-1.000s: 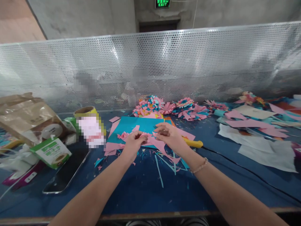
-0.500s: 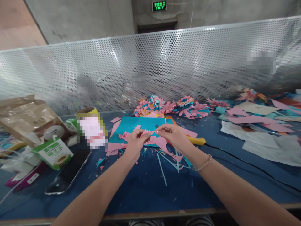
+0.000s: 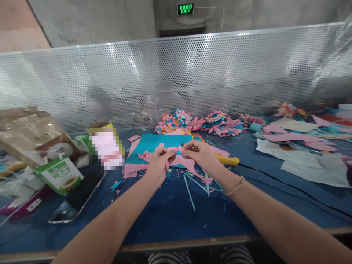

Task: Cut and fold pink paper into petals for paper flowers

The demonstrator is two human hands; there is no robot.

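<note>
My left hand point(image 3: 160, 161) is closed around a fringed pink paper strip point(image 3: 172, 149), whose cut edge stands up above the fingers. Close beside it, my right hand point(image 3: 196, 152) pinches at the strip's right end, where a small pink tip shows between thumb and forefinger. Under both hands lie a blue paper sheet point(image 3: 150, 143) and pink paper scraps point(image 3: 189, 164). A small crumpled pink paper piece point(image 3: 143, 155) sits left of my left hand. The yellow handle point(image 3: 228, 160) of a corded tool pokes out by my right wrist; its front end is hidden.
Pink and blue paper flowers point(image 3: 225, 126) are heaped against the perforated metal screen point(image 3: 132, 84). On the left stand a brown bag point(image 3: 33, 135), a green-white packet point(image 3: 62, 176) and a phone point(image 3: 79, 198). White sheets point(image 3: 313, 167) lie right, near a black cord point(image 3: 277, 179).
Half a second ago dark tips showed by my right fingers; now they do not. My right fingers have closed in on the pink strip's end. The left hand keeps its grip.
</note>
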